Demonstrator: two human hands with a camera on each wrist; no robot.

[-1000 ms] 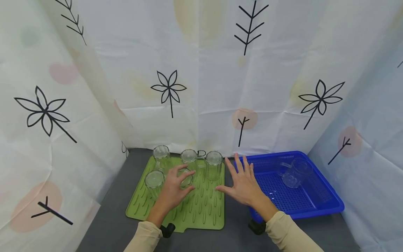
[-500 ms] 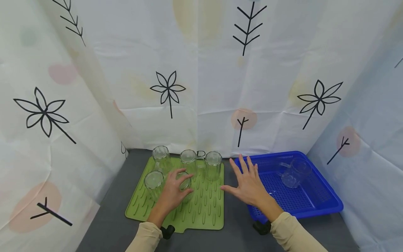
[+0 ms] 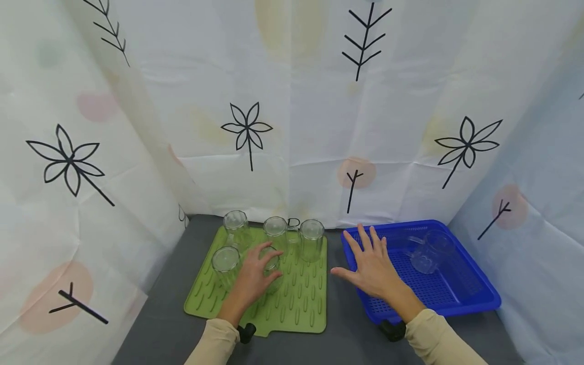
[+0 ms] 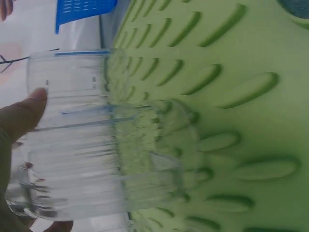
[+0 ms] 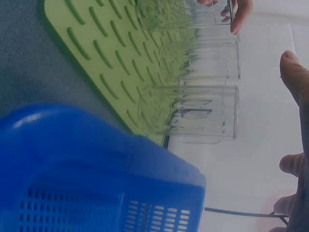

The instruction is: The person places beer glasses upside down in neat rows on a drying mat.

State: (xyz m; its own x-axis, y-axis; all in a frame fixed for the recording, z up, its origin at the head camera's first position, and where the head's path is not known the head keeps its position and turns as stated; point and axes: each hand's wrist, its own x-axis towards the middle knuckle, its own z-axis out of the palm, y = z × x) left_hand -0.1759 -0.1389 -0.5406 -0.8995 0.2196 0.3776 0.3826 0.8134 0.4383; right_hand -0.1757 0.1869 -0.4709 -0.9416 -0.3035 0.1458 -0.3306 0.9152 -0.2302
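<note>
An upside-down glass mug point(image 3: 273, 262) stands on the green drying mat point(image 3: 301, 304). My left hand point(image 3: 251, 276) holds it near its upturned base, thumb on one side and fingers on the other. In the left wrist view this mug point(image 4: 77, 164) fills the space beside the thumb. Several other upside-down glass mugs stand around it, including one point(image 3: 225, 268) at left and another point(image 3: 311, 241) at back right. My right hand point(image 3: 374, 268), fingers spread and holding nothing, hovers above the left side of the blue basket point(image 3: 479, 299).
At least one clear glass mug point(image 3: 424, 256) lies tilted in the basket; overlapping glass makes the number hard to tell. The basket stands right of the mat on a dark grey table point(image 3: 337, 344). A patterned white curtain point(image 3: 315, 126) closes off the back and sides.
My right hand has moved right, from the gap between mat and basket to over the basket's left side. The left hand stays at the same mug, which has not visibly moved.
</note>
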